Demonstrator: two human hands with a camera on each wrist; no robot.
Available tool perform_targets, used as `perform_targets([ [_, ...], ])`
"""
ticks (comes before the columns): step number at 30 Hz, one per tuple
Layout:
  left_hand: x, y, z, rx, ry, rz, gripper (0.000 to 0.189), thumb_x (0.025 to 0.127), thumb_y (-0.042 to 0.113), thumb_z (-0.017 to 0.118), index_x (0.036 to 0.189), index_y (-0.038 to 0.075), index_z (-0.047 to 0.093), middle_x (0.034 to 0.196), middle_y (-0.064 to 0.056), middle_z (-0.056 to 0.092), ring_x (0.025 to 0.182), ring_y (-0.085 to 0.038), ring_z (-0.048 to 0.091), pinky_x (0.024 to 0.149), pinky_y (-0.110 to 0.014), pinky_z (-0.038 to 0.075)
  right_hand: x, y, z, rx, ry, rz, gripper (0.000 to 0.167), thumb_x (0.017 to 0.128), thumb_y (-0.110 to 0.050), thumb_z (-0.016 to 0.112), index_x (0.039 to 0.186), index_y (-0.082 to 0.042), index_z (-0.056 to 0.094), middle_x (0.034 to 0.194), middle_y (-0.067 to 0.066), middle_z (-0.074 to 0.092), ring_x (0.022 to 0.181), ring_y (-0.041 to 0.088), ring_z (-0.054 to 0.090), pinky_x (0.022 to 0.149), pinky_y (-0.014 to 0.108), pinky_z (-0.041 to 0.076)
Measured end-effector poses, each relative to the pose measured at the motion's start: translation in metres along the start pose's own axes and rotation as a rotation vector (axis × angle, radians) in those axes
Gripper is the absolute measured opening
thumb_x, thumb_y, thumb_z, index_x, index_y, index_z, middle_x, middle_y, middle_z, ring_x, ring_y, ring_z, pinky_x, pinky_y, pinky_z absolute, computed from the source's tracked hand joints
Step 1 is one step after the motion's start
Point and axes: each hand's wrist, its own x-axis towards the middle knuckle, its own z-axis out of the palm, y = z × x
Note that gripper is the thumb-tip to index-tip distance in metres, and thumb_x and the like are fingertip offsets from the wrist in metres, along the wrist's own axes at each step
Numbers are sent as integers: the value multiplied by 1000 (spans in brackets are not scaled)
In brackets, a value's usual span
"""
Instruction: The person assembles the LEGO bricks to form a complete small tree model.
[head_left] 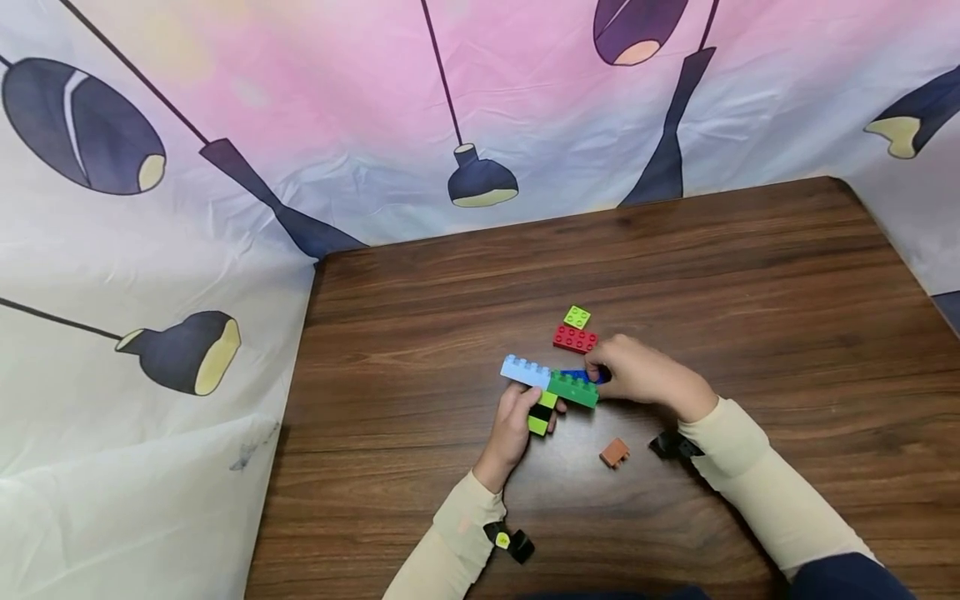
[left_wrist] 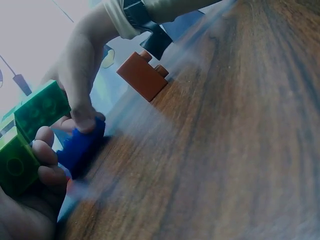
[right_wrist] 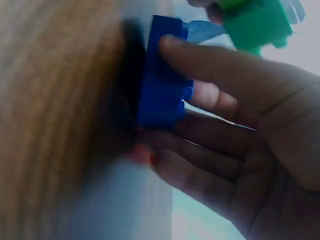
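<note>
My left hand [head_left: 512,423] grips a T-shaped block build by its stem. Across the top of that build run a light blue brick [head_left: 525,370] and a green brick [head_left: 573,389], end to end. The stem below is lime with a black brick [head_left: 540,412] between. Behind the green brick, my right hand [head_left: 637,372] pinches a blue brick [right_wrist: 162,80] between thumb and fingers. In the right wrist view the blue brick's studs face the palm side, and it is close over the table. The fingers of my left hand partly hide the stem.
Beyond the right hand lie a red brick [head_left: 575,338] and a small lime brick [head_left: 577,317], studs up. An orange brick [head_left: 615,452] rests on its side nearer me, between the forearms. The brown wooden table [head_left: 420,308] meets a patterned cloth [head_left: 390,200] at its back and left.
</note>
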Motion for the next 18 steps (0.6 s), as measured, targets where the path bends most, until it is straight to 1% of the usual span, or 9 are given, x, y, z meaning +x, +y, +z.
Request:
perform_targets([
  [4, -1, -1, -1, -2, -8, -2, 31, 110, 21, 41, 117, -6, 56, 89, -53, 54, 56, -13, 54, 55, -24, 48, -7, 5, -11, 96, -11, -15, 25, 92, -8, 78, 79, -14, 57, 71, -6, 48, 63, 6, 40, 62, 28, 37],
  [6, -2, -1, 0, 0, -11, -7, 34, 110, 21, 42, 117, -8, 57, 88, -54, 53, 55, -12, 54, 54, -23, 48, -11, 9, -17, 162, -9, -15, 19, 96, -13, 78, 85, -13, 62, 75, -9, 56, 65, 4, 49, 63, 27, 44],
  [8, -3, -1, 0, 10, -15, -11, 35, 109, 21, 42, 115, -10, 58, 88, -55, 53, 54, -11, 53, 54, -23, 47, -14, 12, -21, 224, -6, -15, 11, 98, -15, 76, 94, -11, 67, 82, -10, 65, 69, 6, 59, 65, 27, 51],
  [9, -3, -1, -1, 16, -16, -13, 35, 109, 21, 43, 113, -11, 58, 88, -55, 54, 54, -11, 53, 53, -23, 47, -15, 14, -23, 255, -5, -12, 8, 100, -16, 75, 100, -10, 69, 85, -8, 69, 71, 9, 63, 67, 28, 54],
  [11, -4, 0, -1, 32, -20, -17, 35, 109, 21, 43, 110, -10, 59, 87, -54, 55, 53, -10, 53, 53, -22, 47, -16, 17, -25, 315, -7, -12, 12, 103, -16, 71, 111, -7, 70, 90, -3, 72, 75, 15, 68, 69, 31, 58],
  [14, -3, 0, -1, 45, -25, -17, 35, 109, 21, 43, 109, -10, 60, 88, -53, 56, 54, -10, 53, 53, -22, 47, -15, 19, -26, 399, -20, -6, 19, 107, -15, 65, 120, -3, 69, 91, 3, 71, 76, 20, 68, 68, 35, 59],
  [15, -3, 0, -1, 46, -28, -15, 35, 109, 21, 42, 109, -10, 60, 88, -53, 56, 54, -10, 54, 53, -22, 47, -14, 19, -26, 427, -24, -1, 20, 108, -14, 63, 122, -2, 69, 91, 4, 70, 76, 22, 68, 67, 36, 59],
  [18, -2, -1, -2, 44, -35, -13, 37, 109, 22, 43, 109, -11, 60, 88, -54, 55, 54, -10, 54, 53, -22, 47, -11, 19, -25, 489, -28, 1, 20, 109, -12, 59, 122, 0, 68, 92, 6, 68, 79, 22, 68, 69, 39, 60],
])
